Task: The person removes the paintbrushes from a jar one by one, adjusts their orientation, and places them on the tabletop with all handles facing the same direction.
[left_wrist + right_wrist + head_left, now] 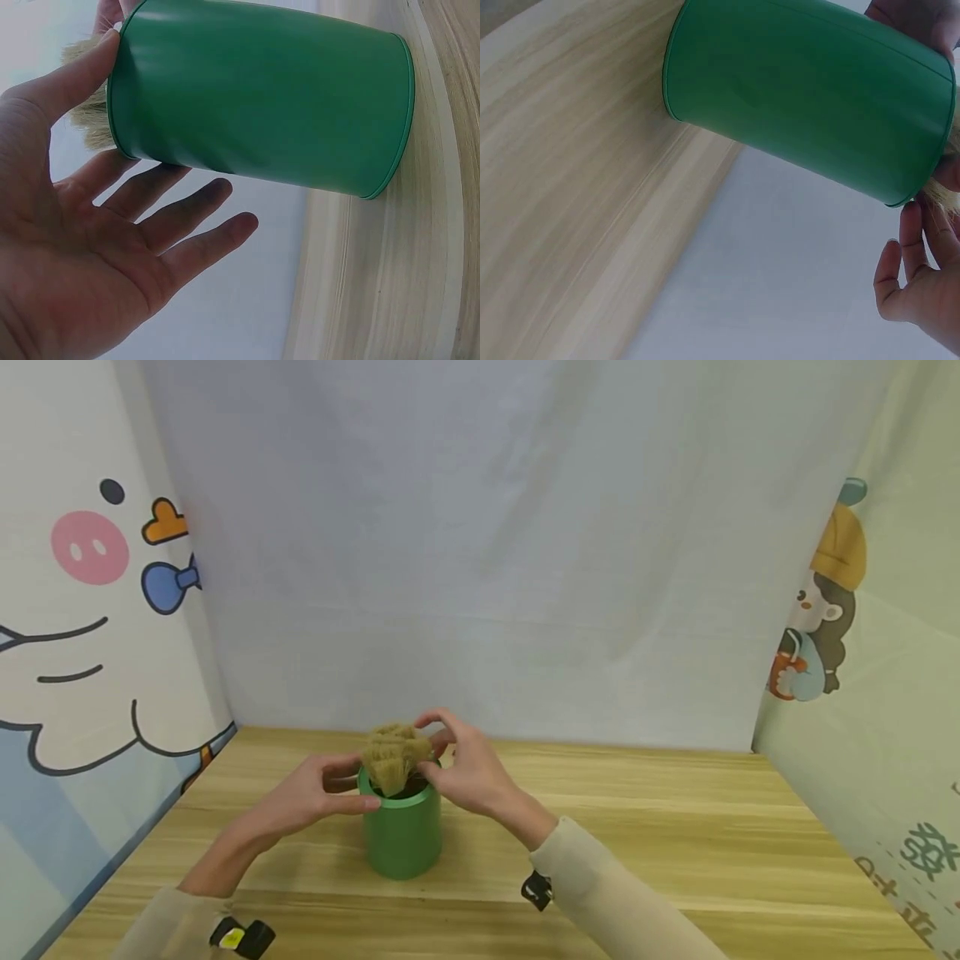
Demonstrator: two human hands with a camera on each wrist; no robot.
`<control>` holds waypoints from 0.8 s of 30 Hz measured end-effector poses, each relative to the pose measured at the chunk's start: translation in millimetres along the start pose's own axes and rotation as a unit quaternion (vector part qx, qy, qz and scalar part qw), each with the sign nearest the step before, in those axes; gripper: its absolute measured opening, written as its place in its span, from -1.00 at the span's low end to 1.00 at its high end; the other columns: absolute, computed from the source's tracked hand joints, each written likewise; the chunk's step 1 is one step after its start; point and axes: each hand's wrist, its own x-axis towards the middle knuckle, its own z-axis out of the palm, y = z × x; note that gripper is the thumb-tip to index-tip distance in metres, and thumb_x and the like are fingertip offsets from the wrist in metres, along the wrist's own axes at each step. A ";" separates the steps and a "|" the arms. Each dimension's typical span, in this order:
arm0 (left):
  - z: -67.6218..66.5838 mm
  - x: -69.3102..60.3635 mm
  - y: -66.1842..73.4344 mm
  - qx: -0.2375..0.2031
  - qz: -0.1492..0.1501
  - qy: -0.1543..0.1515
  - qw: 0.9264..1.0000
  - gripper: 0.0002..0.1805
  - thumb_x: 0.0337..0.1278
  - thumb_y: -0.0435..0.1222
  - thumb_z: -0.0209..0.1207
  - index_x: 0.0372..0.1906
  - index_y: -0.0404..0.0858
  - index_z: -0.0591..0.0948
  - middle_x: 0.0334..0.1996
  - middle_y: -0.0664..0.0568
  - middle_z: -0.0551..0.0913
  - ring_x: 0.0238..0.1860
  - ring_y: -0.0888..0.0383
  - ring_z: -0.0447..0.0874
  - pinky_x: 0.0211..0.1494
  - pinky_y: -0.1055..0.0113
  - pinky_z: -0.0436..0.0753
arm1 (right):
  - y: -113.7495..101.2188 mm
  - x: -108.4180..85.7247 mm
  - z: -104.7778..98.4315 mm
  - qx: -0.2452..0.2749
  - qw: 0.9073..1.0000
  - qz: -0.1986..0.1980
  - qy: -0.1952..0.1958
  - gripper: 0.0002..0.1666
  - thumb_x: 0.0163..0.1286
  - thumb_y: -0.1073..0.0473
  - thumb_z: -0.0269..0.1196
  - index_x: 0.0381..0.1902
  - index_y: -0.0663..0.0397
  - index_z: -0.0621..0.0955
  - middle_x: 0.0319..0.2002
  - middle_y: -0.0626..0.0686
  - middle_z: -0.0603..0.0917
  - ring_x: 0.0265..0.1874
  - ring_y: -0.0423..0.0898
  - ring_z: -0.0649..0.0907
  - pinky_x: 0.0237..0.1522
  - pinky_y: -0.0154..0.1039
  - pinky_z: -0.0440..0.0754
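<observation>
Head view: left hand (300,795) has thumb and fingers round the rim of a smooth green cylindrical cup (405,839), upright between both hands, while the right hand (476,770) seems to pinch a tan bristly clump (388,758). I'd call it partway: clump's bottom is inside, top's poking out, can't tell if more adjusting's left.

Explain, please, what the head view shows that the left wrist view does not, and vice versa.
Only the head view: the cartoon print on the left, the one on the right, the beige sleeves and a look down into the green container.

Only the left wrist view: the palm side of the left hand, its fingers spread.

Both: that container, the straw-coloured bundle at its mouth, the left thumb at its rim and the wood-grain tabletop.
</observation>
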 end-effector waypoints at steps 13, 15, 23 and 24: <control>2.5 -2.1 -0.2 -0.023 -0.036 0.010 0.999 -0.11 0.37 -0.13 0.39 0.63 -0.38 0.26 0.54 -0.33 0.31 0.47 -0.46 0.28 0.39 -0.23 0.49 | 5.8 -1.2 -0.9 -0.012 1.000 0.004 -0.003 -0.46 0.38 0.31 0.48 0.26 0.02 0.58 -0.05 0.05 0.77 -0.12 -0.06 0.65 -0.13 -0.07 0.61; 2.8 -2.4 0.1 -0.025 -0.038 0.013 0.999 -0.09 0.36 -0.13 0.39 0.63 -0.39 0.25 0.54 -0.34 0.31 0.48 -0.45 0.28 0.39 -0.23 0.49 | 6.0 -1.1 -1.3 -0.012 1.000 0.000 0.000 -0.46 0.38 0.31 0.48 0.27 0.03 0.58 -0.08 0.04 0.78 -0.14 -0.09 0.67 -0.12 -0.10 0.59; 4.3 -3.9 2.6 -0.044 -0.042 0.019 0.998 -0.08 0.37 -0.17 0.39 0.64 -0.41 0.21 0.55 -0.34 0.28 0.51 -0.44 0.23 0.42 -0.25 0.44 | 3.5 1.4 -9.2 0.010 0.999 -0.041 0.032 -0.49 0.35 0.34 0.49 0.22 0.03 0.62 -0.32 -0.03 0.79 -0.34 -0.19 0.75 -0.15 -0.19 0.69; 4.6 -4.1 2.9 -0.048 -0.045 0.021 0.998 -0.08 0.36 -0.17 0.39 0.64 -0.40 0.21 0.56 -0.33 0.28 0.51 -0.43 0.23 0.43 -0.25 0.43 | 2.7 2.2 -10.6 0.017 0.998 -0.048 0.036 -0.49 0.35 0.36 0.49 0.21 0.04 0.63 -0.35 -0.03 0.79 -0.36 -0.17 0.77 -0.19 -0.21 0.71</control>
